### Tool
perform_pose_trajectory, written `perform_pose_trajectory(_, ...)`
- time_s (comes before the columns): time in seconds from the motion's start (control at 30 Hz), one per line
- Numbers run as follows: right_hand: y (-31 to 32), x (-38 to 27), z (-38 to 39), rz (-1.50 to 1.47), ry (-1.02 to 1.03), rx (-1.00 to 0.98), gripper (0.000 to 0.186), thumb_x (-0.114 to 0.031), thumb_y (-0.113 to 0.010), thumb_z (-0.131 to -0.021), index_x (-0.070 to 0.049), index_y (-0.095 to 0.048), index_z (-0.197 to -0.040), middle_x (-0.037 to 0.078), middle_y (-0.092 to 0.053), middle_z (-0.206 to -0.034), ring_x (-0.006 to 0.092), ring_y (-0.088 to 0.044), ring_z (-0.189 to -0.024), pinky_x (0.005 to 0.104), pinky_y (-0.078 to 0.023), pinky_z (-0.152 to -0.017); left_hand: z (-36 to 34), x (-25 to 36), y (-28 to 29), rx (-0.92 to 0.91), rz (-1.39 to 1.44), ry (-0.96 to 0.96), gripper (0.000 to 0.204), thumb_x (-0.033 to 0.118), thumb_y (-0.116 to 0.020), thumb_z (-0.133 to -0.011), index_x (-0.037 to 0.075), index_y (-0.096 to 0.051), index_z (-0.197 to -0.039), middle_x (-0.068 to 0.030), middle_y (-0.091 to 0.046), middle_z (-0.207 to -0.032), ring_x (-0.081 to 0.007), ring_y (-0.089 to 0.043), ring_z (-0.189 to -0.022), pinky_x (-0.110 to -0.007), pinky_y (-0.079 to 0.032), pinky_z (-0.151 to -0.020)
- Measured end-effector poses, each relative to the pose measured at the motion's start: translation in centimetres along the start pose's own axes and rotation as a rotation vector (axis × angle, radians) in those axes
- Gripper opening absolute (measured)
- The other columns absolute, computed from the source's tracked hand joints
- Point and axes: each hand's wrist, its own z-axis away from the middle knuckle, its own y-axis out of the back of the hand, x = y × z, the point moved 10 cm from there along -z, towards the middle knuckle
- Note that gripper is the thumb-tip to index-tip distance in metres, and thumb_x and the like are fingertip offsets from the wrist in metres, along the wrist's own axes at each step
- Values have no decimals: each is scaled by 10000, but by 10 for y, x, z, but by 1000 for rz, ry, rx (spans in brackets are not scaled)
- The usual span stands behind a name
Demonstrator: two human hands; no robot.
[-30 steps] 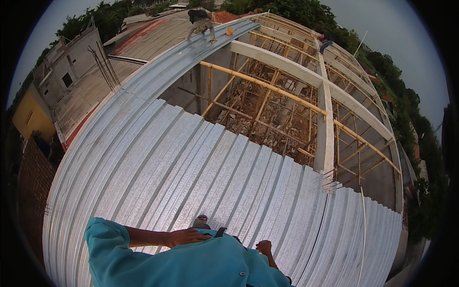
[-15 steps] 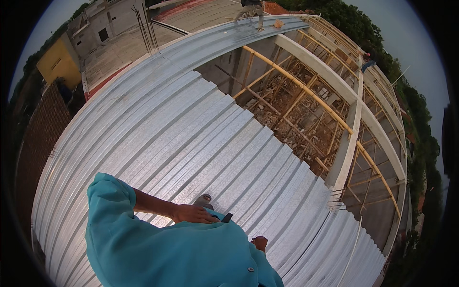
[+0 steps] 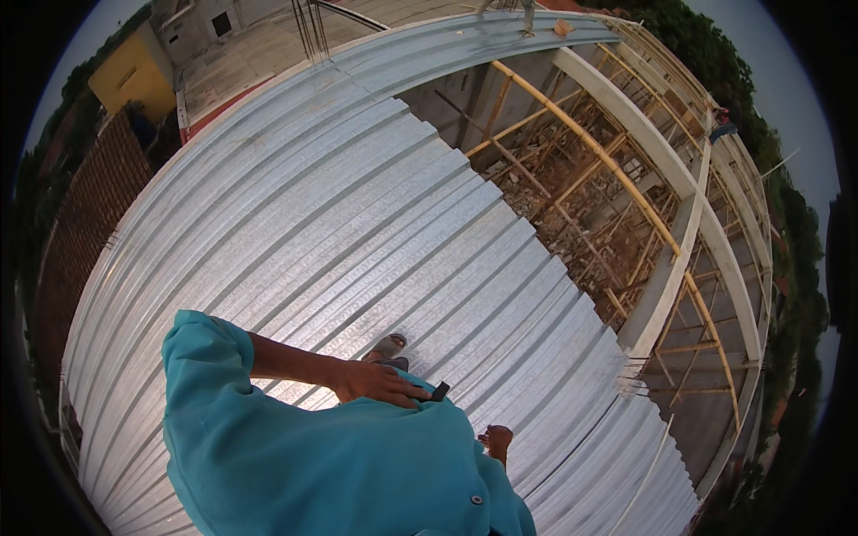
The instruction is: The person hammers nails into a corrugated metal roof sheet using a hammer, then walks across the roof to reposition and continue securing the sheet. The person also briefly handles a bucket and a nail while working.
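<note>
My left hand [image 3: 380,382] lies flat against the front of my teal shirt [image 3: 331,456], its fingers stretched out at my waist. Just beyond its fingertips a black strap end [image 3: 440,391] sticks out. On the other side of my body my right hand [image 3: 496,439] hangs low, the fingers curled in; whether anything is inside them is hidden. Below me spreads ribbed metal decking [image 3: 295,241], grey and shiny. One of my feet [image 3: 390,345], in an open shoe, stands on it beyond the left hand.
The decking ends in a stepped edge beside an open drop with bamboo poles [image 3: 581,147], concrete beams [image 3: 666,277] and rubble [image 3: 581,188]. Upright rebar [image 3: 309,31] rises at the far left. Another person [image 3: 722,125] is on the frame at far right; someone's legs show at the top.
The view has shifted, so the decking and far structures sit higher and further right. More of my foot shows. My left hand stays at my waist; the right hand's fingers have turned into view.
</note>
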Motion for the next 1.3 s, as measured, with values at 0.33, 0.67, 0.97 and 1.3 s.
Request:
perform_pose_trajectory(0.33,-28,-40,1,981,475,-133,82,-120,-667,-811,-44,-658,-782,39,-646,-685,190,-643,-582,309,-538,-494,1,-13,-4,-31,-112,53,872,625,-582,-845,196,-243,-1524,-88,-180,-1611,-337,-456,-1319,-573,-416,-972)
perform_pose_trajectory(0.67,-63,-78,29,1609,676,-157,96,-102,-665,-798,-58,-637,-878,44,-663,-763,179,-652,-674,313,-555,-569,8,-10,-1,-30,-78,50,879,606,-546,-894,185,-137,-1549,-98,-124,-1619,-339,-309,-1426,-586,-368,-1055)
perform_pose_trajectory(0.97,-27,-95,7,540,170,-126,218,-15,-602,-830,-41,-525,-1032,100,-605,-743,225,-622,-581,377,-547,-490,22,0,0,74,-28,153,886,586,-586,-872,158,-188,-1537,-134,-206,-1595,-332,-309,-1429,-553,-345,-1075)
perform_pose_trajectory(1.3,-102,-167,19,628,182,-236,377,70,-556,-852,-13,-423,-1195,151,-558,-740,264,-606,-502,437,-549,-422,67,9,12,280,33,205,903,653,-555,-844,117,-265,-1510,-163,-236,-1575,-348,-337,-1404,-547,-372,-1038)
